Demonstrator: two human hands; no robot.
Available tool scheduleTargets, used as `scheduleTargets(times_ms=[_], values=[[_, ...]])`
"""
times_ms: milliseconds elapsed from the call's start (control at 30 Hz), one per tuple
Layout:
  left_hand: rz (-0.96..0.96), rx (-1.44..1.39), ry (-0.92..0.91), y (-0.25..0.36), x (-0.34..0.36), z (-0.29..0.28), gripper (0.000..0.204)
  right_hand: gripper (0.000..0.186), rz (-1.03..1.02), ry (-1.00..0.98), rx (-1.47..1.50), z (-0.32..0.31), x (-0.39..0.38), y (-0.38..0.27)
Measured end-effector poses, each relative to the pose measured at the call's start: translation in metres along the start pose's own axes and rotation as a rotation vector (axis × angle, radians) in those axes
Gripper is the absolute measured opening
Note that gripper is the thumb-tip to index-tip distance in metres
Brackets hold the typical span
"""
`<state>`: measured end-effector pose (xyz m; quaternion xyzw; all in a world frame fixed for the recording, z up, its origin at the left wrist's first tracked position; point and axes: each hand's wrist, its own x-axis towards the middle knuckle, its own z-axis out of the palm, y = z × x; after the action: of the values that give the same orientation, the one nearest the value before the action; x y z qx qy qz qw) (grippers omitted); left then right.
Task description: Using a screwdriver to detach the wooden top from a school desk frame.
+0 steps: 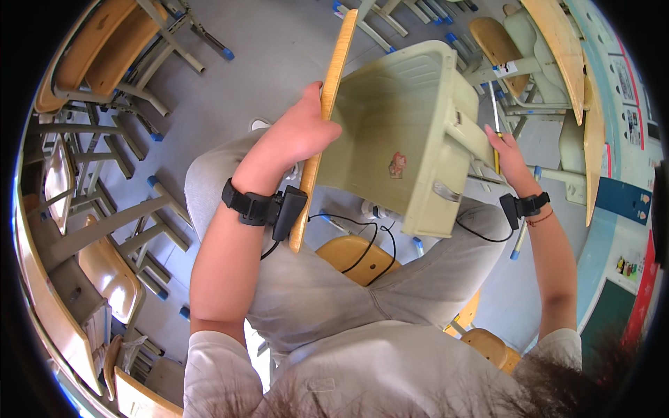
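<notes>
A school desk lies tipped on its side in front of my legs. Its wooden top (336, 66) stands on edge, and the beige plastic drawer box (380, 132) joined to it opens toward me, with a small red sticker inside. My left hand (301, 131) grips the wooden top, thumb on the near side and other fingers hidden behind it. To the right of the box, my right hand (512, 159) is closed around a screwdriver (496, 115) with a thin metal shaft and a yellow and black handle. Its shaft points away from me, near the desk's metal leg frame.
Chairs (108, 261) and desks with metal legs crowd the left side. More chairs (502, 52) and desk tops (557, 49) stand at the far right. Black cables (376, 240) run from the wrist straps across my lap. A wooden seat (348, 254) shows between my legs.
</notes>
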<state>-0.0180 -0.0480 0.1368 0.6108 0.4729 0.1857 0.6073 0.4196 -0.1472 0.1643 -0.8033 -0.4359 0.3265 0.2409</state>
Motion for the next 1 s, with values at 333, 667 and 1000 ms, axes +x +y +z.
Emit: scheduleTargets(times_ms=[333, 667, 1000], values=[[-0.017, -0.075, 0.102, -0.024, -0.013, -0.039, 0.069, 0.043, -0.063, -0.081, 0.288, -0.067, -0.02, -0.023], [-0.064, -0.186, 0.202, -0.06, -0.025, -0.068, 0.065, 0.039, -0.261, -0.113, 0.638, -0.144, -0.019, -0.019], [-0.15, -0.214, 0.207, -0.058, -0.02, -0.067, 0.064, 0.032, -0.189, 0.246, 0.769, -0.153, -0.013, -0.021]])
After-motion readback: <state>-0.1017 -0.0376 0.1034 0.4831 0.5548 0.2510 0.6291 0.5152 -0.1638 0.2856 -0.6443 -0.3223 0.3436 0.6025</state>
